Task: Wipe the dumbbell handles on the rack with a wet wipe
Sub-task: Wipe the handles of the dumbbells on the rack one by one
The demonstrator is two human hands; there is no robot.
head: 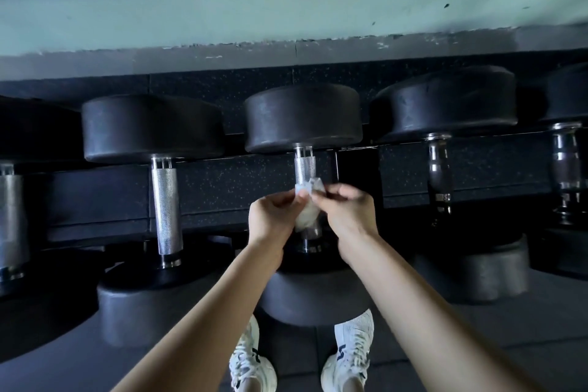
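Seen from the head camera, which looks down along two bare forearms, the left hand (273, 216) and the right hand (346, 210) meet over the middle black round-headed dumbbell (302, 118). It lies on the dark speckled rack (238, 181) with its far head toward the pale green wall (286, 9). A crumpled white wet wipe (306, 215) is wrapped against the near half of that dumbbell's knurled silver steel handle (304, 167), between the two hands. The fingers (294, 199) of the left hand are curled and pinch the wipe's left side, and those of the right hand are curled and pinch its right side. The far half of the handle shows bare above the wipe. Just to the left lies a second black dumbbell (152, 127) with a bare knurled silver grip, which neither hand touches. To the right lie two more dark-handled black dumbbells (445, 105), well apart from the hands. Below the near head of the middle dumbbell, a pair of white laced sneakers (350, 356) stands on the dark floor (477, 344)
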